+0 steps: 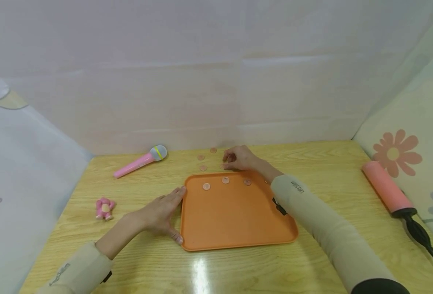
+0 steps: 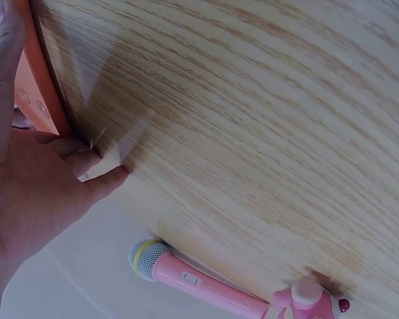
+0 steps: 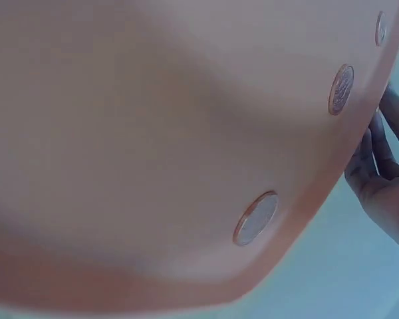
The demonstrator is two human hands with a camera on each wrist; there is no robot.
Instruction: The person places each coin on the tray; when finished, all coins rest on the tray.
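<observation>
Evidently steadying the flat orange plastic tray (image 1: 234, 220), the left hand (image 1: 161, 212) lay flat against its edge while the right hand (image 1: 240, 158) pinched a small copper coin (image 1: 222, 166) off the desk (image 1: 311, 159).

Left hand (image 1: 161, 212): lies low, left of frame centre in the head view, palm down, fingers straight and together, thumb spread toward the lower edge. The left wrist view confirms extended fingers (image 2: 96, 183) with no curl. The forearm runs from the lower left corner, its beige sleeve pushed back from the wrist.

Right hand (image 1: 238, 158): extended to the upper centre of the head view, fingers curled downward, tips bunched. Whether the grip encloses anything cannot be told. The right arm crosses diagonally from the lower right corner, sleeved in beige to the wrist.
</observation>
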